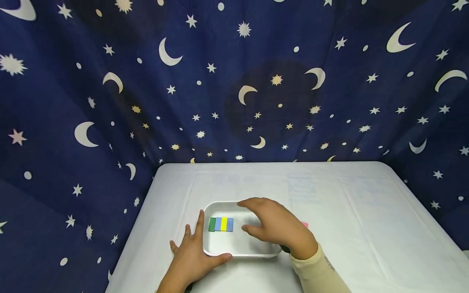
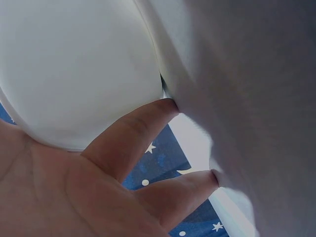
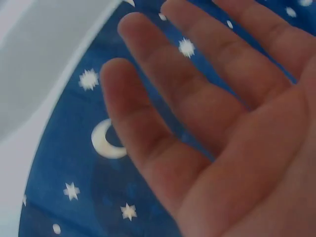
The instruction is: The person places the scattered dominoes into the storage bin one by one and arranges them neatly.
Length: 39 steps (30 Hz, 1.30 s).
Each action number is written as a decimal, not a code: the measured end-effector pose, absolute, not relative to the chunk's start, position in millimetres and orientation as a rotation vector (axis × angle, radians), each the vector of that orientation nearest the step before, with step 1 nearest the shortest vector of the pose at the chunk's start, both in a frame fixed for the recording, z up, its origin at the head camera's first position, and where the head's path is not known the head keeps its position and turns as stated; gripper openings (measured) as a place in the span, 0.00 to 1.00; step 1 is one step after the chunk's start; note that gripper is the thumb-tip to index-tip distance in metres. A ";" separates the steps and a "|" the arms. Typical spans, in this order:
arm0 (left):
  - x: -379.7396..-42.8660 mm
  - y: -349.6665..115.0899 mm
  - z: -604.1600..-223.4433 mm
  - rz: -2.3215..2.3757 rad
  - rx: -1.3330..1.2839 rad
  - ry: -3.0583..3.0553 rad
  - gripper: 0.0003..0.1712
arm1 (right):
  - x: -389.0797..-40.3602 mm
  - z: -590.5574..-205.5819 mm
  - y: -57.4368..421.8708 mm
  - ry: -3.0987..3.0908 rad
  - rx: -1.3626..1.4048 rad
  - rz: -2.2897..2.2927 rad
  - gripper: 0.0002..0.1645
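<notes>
A white tray (image 1: 239, 246) with rounded corners stands on the table. In its left half, a green piece (image 1: 211, 224), a blue piece (image 1: 218, 224), a yellow piece (image 1: 224, 224) and a second blue piece (image 1: 230, 224) lie side by side in a row. My left hand (image 1: 193, 254) touches the tray's left side and front rim with fingers and thumb spread. In the left wrist view, the tray's underside or outer wall (image 2: 74, 74) shows beside the palm. Over the tray's right part is my right hand (image 1: 275, 224), fingers extended and thumb apart, holding nothing visible.
A pink thing (image 1: 305, 224) peeks out from behind the right hand, mostly hidden. The white cloth-covered table (image 1: 366, 228) extends around the tray. Behind it hangs a dark blue curtain (image 1: 220, 97) with moons and stars.
</notes>
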<state>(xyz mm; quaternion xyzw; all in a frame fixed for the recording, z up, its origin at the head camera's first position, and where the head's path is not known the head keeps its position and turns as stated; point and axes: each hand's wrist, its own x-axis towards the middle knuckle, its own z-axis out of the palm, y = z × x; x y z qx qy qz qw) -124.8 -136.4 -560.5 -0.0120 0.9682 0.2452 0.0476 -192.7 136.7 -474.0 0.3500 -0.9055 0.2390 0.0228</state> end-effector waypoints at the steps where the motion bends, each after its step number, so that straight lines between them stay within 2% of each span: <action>1: -124.3 -136.4 -560.7 0.745 -0.039 2.953 0.90 | -191.5 -470.5 141.3 -2.788 1.067 0.756 0.34; 6: -123.5 -136.6 -560.7 0.752 -0.050 2.945 0.90 | -187.3 -454.5 163.4 -2.687 0.991 0.803 0.36; 11: -124.2 -136.6 -561.1 0.770 -0.058 2.944 0.90 | -186.7 -448.0 185.8 -2.619 0.904 0.828 0.41; 17: -123.9 -137.1 -560.9 0.781 -0.049 2.962 0.90 | -189.8 -450.5 215.5 -2.700 0.816 0.837 0.50; 25: -124.2 -134.8 -561.1 0.785 -0.042 2.939 0.90 | -199.2 -461.3 250.9 -2.874 0.619 0.846 0.54; 28: -124.6 -134.8 -561.5 0.781 -0.040 2.937 0.90 | -205.6 -471.2 255.9 -2.947 0.564 0.848 0.53; 35: -127.8 -135.6 -561.4 0.771 -0.014 2.952 0.89 | -222.0 -495.7 257.4 -3.091 0.466 0.895 0.39; 39: -127.3 -136.0 -561.8 0.763 -0.011 2.952 0.89 | -226.4 -508.0 250.6 -3.219 0.375 0.974 0.43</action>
